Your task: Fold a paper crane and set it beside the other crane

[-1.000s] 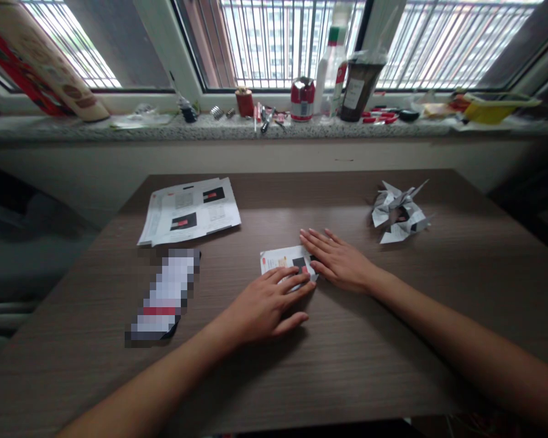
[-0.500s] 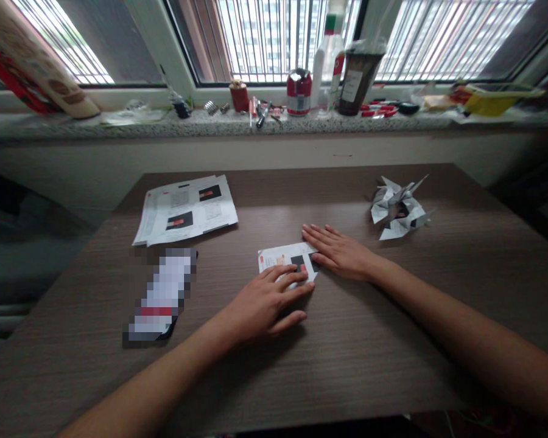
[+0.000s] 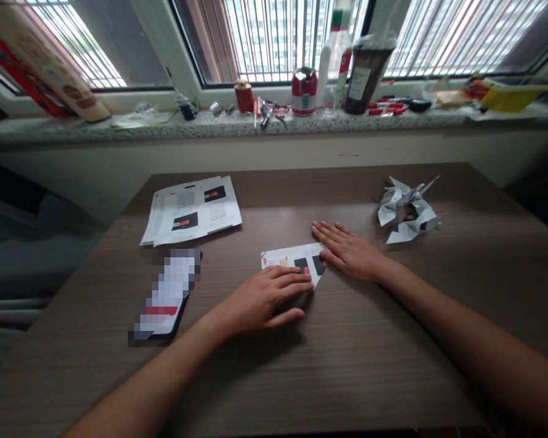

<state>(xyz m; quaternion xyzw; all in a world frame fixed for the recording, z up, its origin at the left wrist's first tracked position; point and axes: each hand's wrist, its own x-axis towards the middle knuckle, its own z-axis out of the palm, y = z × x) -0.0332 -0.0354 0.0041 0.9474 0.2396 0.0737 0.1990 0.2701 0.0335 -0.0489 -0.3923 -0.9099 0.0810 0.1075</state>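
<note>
A small folded sheet of printed paper (image 3: 292,254) lies flat on the brown table (image 3: 347,353) in front of me. My left hand (image 3: 267,298) rests over its near edge, fingers stretched out and thumb apart, covering part of the print. At the paper's right corner, my right hand (image 3: 347,249) lies flat with its fingers extended; its thumb side touches the sheet. Neither hand grips anything. Farther right sits a folded paper piece (image 3: 413,228) with several pointed flaps.
Printed sheets (image 3: 201,228) are stacked at the back left. Nearer me on the left lies a phone (image 3: 171,298), its screen blurred out. Along the stone windowsill (image 3: 219,126) stand a red can (image 3: 304,94), a bottle (image 3: 335,61), a dark cup (image 3: 365,76) and a yellow basket (image 3: 506,97).
My right hand has slid slightly outward along the paper's right corner, showing more of the print there. My left fingers lie closer together. The view has shifted a little.
</note>
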